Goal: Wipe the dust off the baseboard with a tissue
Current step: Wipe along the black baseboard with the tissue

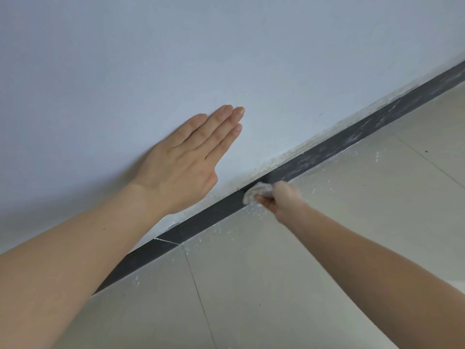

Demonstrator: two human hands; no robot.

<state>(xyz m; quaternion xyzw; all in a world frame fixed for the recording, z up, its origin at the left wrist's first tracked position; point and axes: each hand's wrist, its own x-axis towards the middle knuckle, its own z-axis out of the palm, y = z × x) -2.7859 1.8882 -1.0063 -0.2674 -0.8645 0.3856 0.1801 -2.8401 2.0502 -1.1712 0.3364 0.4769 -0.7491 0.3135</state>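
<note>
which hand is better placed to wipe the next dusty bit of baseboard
Right. The right hand grips the tissue against the baseboard, beside the dusty stretch; the left hand lies flat on the wall, holding nothing.

Tissue (257,193) partly inside the right hand (283,199)

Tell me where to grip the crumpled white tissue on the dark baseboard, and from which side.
Grip the crumpled white tissue by its bunched rear, coming from the pale tiled floor side, as the right hand does; its free wad faces the dark baseboard.
</note>
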